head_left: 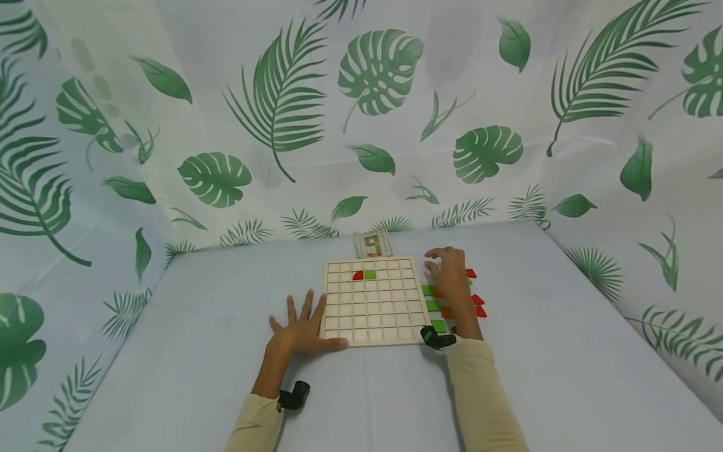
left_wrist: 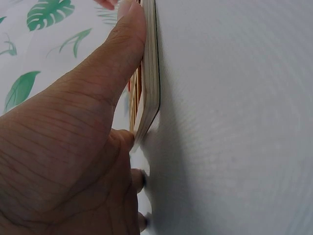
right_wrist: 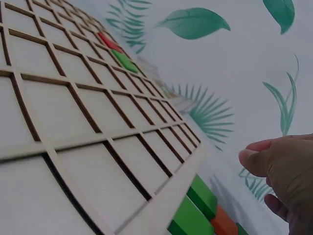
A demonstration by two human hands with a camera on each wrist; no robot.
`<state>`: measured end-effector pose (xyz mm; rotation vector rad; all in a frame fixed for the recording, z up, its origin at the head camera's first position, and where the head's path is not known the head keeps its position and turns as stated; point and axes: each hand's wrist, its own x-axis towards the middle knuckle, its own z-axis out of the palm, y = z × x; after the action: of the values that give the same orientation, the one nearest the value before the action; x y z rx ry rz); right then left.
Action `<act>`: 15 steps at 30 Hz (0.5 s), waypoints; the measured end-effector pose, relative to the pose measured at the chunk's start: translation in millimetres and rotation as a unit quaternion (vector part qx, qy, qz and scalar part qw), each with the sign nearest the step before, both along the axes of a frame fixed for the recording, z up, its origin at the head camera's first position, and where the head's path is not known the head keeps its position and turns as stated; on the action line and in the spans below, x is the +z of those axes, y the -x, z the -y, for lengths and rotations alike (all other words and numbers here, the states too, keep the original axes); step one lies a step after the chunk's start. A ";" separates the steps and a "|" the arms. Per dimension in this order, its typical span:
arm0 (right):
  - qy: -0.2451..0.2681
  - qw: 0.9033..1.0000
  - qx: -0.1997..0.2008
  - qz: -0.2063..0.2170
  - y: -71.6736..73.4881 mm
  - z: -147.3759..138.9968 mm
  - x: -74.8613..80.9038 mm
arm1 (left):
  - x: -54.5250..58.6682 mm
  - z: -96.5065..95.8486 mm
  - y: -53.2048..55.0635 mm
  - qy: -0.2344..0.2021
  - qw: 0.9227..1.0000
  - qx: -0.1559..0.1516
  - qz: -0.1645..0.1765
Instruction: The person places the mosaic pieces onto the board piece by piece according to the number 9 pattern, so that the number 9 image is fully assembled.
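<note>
A wooden grid board (head_left: 373, 307) lies on the table. Near its far edge, a red rounded piece (head_left: 358, 275) and a green square piece (head_left: 369, 274) sit side by side in its cells. My left hand (head_left: 296, 333) is spread at the board's near left corner, the thumb along the near edge and a finger against the left side. Off the board's far right side hovers my right hand (head_left: 450, 276), thumb and forefinger loosely curved, with nothing visible between them. Below it are green blocks (right_wrist: 195, 205) and an orange block (right_wrist: 225, 220), partly hidden by the hand and forearm.
Several red pieces (head_left: 479, 305) lie right of the right forearm. A small patterned card (head_left: 373, 243) stands or lies beyond the board's far edge; which one I cannot tell. Behind the table (head_left: 198, 351) hangs a leaf-print cloth (head_left: 395, 138).
</note>
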<state>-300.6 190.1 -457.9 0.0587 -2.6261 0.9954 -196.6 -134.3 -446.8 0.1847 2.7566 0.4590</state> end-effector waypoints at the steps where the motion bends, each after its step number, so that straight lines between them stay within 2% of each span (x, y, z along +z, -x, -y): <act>1: 0.001 1.000 -0.011 0.001 -0.8 -2.4 0.0 | -0.1 -0.4 -0.2 -0.001 1.000 0.000 0.001; 7: -0.003 0.994 -0.107 0.003 -4.4 -16.1 -5.4 | -1.7 -0.2 0.3 -0.002 1.000 0.000 0.000; 15: 0.005 0.970 -0.241 0.015 -10.8 -26.6 -8.2 | 1.1 -0.6 0.3 -0.002 1.000 -0.001 0.003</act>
<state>-289.8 216.7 -466.1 -0.5726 -2.4749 0.8359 -196.9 -133.8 -445.7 0.1861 2.7500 0.4636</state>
